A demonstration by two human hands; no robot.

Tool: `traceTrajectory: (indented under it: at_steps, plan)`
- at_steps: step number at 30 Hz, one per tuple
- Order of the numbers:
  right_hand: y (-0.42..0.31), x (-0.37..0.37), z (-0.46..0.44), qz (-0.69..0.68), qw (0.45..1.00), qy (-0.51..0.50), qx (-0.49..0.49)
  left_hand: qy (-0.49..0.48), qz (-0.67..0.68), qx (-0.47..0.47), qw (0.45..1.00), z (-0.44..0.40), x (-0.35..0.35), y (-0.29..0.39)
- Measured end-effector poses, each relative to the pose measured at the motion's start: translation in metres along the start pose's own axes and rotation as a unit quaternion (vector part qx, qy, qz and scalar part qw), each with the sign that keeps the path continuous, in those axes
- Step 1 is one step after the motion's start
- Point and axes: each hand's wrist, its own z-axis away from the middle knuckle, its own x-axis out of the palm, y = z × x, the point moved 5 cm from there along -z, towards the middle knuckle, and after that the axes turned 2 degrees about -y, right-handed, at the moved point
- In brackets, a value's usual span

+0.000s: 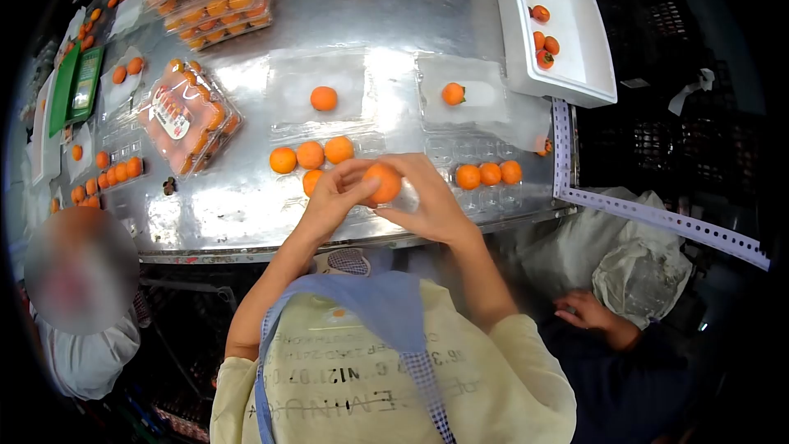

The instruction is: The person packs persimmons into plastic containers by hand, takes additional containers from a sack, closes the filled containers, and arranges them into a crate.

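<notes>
Between my two hands is a smooth round orange fruit, apparently a persimmon, raised just over the near edge of the metal table. My left hand is closed on its left side, the thumb across the front. Curled around its upper right is my right hand. Behind and left of my hands, several persimmons sit in rows in a clear tray, partly hidden by my left hand. On the right, three persimmons line the front row of another clear plastic tray.
Single persimmons rest on clear lids with white pads. Filled clear packs stand left, stacked packs behind. A white foam box holds several fruits. Another person's hand is at lower right; a person sits lower left.
</notes>
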Motion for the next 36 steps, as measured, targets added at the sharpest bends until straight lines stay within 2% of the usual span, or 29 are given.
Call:
traceTrajectory:
  at_steps: [3,6,9,18,24,27,28,31,32,34,36]
  plan:
    - [0.014,0.006,0.006,-0.015,1.0,0.002,0.019,0.009,-0.026,-0.044,0.999,-0.002,-0.002,-0.013]
    - [0.062,-0.006,0.021,0.025,0.99,0.101,0.094,0.096,-0.043,-0.005,0.994,0.003,-0.008,-0.01]
    - [0.107,-0.028,0.033,0.071,0.965,0.176,0.182,0.103,-0.061,0.019,0.993,0.007,-0.031,-0.012]
    - [0.146,-0.022,0.041,0.212,0.945,0.12,0.219,0.232,-0.061,0.039,0.97,0.048,-0.089,-0.025]
    - [0.148,-0.022,0.038,0.217,0.946,0.09,0.222,0.261,-0.047,0.035,0.964,0.067,-0.107,-0.033]
    - [0.134,-0.025,0.031,0.276,0.922,0.047,0.267,0.266,-0.04,0.041,0.962,0.071,-0.114,-0.038]
    - [0.122,-0.024,0.026,0.328,0.913,0.067,0.234,0.268,-0.037,0.044,0.962,0.072,-0.115,-0.039]
    - [0.09,-0.002,-0.001,0.262,0.955,0.084,0.113,0.272,-0.027,0.046,0.961,0.071,-0.118,-0.041]
    - [0.084,0.015,-0.013,0.211,0.97,0.067,0.105,0.271,-0.022,0.046,0.961,0.071,-0.118,-0.042]
    - [0.07,0.05,-0.038,0.195,0.979,0.037,0.035,0.271,-0.018,0.044,0.961,0.071,-0.118,-0.043]
    - [0.063,0.084,-0.063,0.212,0.977,-0.004,0.005,0.267,-0.018,0.053,0.962,0.072,-0.12,-0.043]
